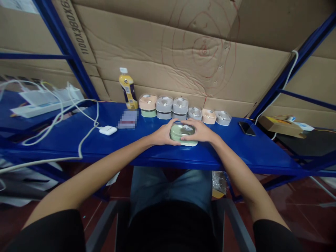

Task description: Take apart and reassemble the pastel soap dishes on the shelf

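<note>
Looks like the handling stage right now, with both hands on a green container (175, 137) near the front edge of the blue table (236, 150), just ahead of the row at the back. Left hand (160, 135) curved around one side, right hand (201, 131) around the other, fingers partly closed to about the width of the body, so a proper two-sided hold rather than a light touch. Shiny clear lid (187, 128) on top, pale rim (191, 143) peeking out along the bottom. Can't tell if fully supported by the table or slightly raised, and can't tell how tightly pressed down on top either. As for the next move, would call for even pressure from both sides, keeping level, and watching for a slip on smooth plastic (just a guess from the hold). Worth minding the space behind too: peach-over-green stack (148, 105), two grey stacks (164, 106) (180, 107), then three low singles (194, 113) (209, 116) (223, 118), all pretty close together. Off to the left, yellow bottle (128, 90) and white case (107, 130); over on the right, dark phone (246, 128), well apart from the hands.
</note>
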Demonstrator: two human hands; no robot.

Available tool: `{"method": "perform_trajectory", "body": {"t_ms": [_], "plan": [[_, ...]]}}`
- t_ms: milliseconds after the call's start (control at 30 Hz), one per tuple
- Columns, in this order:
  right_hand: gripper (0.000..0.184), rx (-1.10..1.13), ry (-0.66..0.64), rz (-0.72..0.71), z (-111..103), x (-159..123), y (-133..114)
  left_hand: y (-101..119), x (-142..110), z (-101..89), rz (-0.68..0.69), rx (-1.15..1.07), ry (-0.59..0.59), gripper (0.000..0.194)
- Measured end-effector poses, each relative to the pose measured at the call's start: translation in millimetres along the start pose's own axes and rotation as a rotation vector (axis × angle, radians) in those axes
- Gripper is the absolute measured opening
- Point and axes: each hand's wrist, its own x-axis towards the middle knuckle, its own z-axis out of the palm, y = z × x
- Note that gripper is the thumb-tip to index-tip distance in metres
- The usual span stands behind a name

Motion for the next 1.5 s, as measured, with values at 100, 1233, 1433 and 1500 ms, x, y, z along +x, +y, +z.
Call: {"method": "perform_trajectory", "body": {"t_ms": [100, 1233, 1433, 1500], "plan": [[0.089, -0.011, -0.012, -0.01, -1, 1, 0, 1, 0, 1.8, -0.002, 0.002, 0.002, 0.139], [0.104, -0.063, -0.083, -0.024, 5, -21, 7, -2, -2, -0.2, -0.044, -0.015, -0.018, 0.134], [0.104, -0.03, 0.013, 0.058, -9, -37, 15, -6, -3, -1.2, -0.003, -0.083, 0.033, 0.13], [0.097, -0.03, 0.14, 0.075, -26, -37, 23, -7, -4, -2.6, -0.025, -0.1, 0.072, 0.126]]}}
